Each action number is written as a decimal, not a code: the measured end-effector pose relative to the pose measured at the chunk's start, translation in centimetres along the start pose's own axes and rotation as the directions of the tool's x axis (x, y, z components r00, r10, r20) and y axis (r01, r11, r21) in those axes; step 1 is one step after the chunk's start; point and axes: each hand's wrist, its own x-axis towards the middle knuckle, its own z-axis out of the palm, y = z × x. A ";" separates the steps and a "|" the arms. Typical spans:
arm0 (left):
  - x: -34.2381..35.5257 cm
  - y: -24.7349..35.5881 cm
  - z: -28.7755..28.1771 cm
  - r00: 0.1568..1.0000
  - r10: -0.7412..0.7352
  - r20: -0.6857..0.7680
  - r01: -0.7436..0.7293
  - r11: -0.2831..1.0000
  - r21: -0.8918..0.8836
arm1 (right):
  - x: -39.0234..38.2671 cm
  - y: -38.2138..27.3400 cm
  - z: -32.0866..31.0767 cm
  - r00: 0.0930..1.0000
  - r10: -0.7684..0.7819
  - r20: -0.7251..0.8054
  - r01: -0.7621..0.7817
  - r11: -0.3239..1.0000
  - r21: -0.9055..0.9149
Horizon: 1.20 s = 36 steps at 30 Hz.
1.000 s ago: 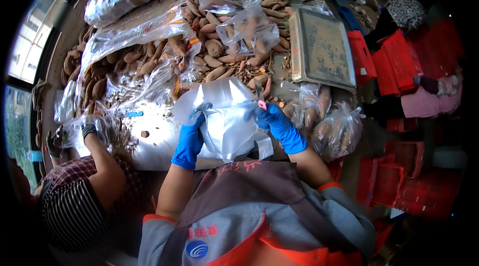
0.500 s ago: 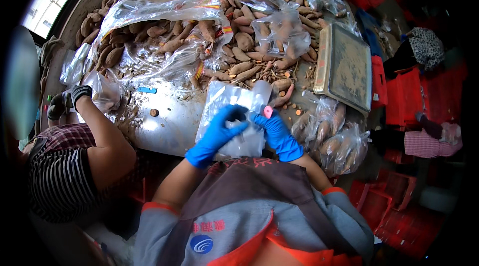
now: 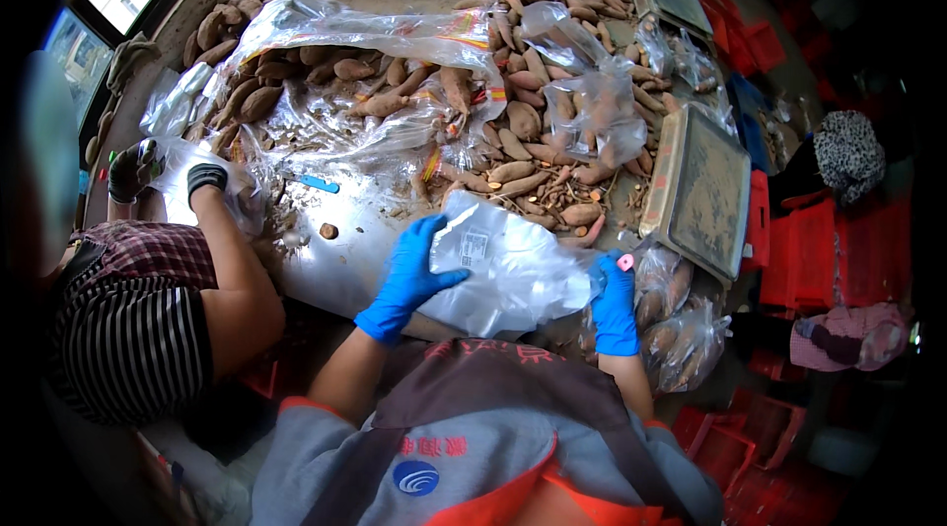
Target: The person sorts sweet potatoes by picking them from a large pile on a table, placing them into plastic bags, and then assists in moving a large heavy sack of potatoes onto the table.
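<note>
A clear plastic bag with a small printed label spreads between my blue-gloved hands over the near table edge. My left hand is at the bag's left edge, its thumb spread away from its stretched fingers. My right hand is closed on the bag's right corner. From the same fist pokes the pink end of a tool, with a hole in it; the rest is hidden. Just beyond the bag lie sweet potatoes, some with cut orange ends.
Filled bags of sweet potatoes sit by my right hand. A dirt-covered scale stands at the right, near red crates. A blue-handled tool lies on the metal table. At left, a co-worker's gloved hand handles another bag.
My hands have moved apart, the right one going right with the pink-ended tool. The bag has opened out between them. The whole view has shifted slightly.
</note>
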 end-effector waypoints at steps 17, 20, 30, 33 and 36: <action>17.4 -8.4 0.9 0.972 -0.229 -0.060 0.133 0.741 -0.658 | 1.1 6.4 -3.0 0.978 0.101 0.184 0.064 0.691 -0.720; 26.1 -13.1 2.3 0.892 -0.126 -0.435 -0.011 0.954 -0.298 | 1.1 7.4 -3.1 0.962 0.182 0.203 0.038 0.649 -0.760; 24.9 -11.5 1.5 0.946 -0.251 0.205 0.311 0.528 -0.790 | 1.5 6.3 -3.0 0.982 0.165 0.092 -0.046 0.683 -0.729; 18.3 -8.5 1.9 0.896 -0.060 0.439 0.443 0.059 -0.895 | 1.5 5.8 -3.1 0.981 0.146 0.126 -0.004 0.670 -0.743; 13.2 -4.5 2.4 0.887 -0.073 0.456 0.454 -0.038 -0.890 | 1.3 3.8 -1.0 0.960 0.177 0.219 -0.001 0.780 -0.625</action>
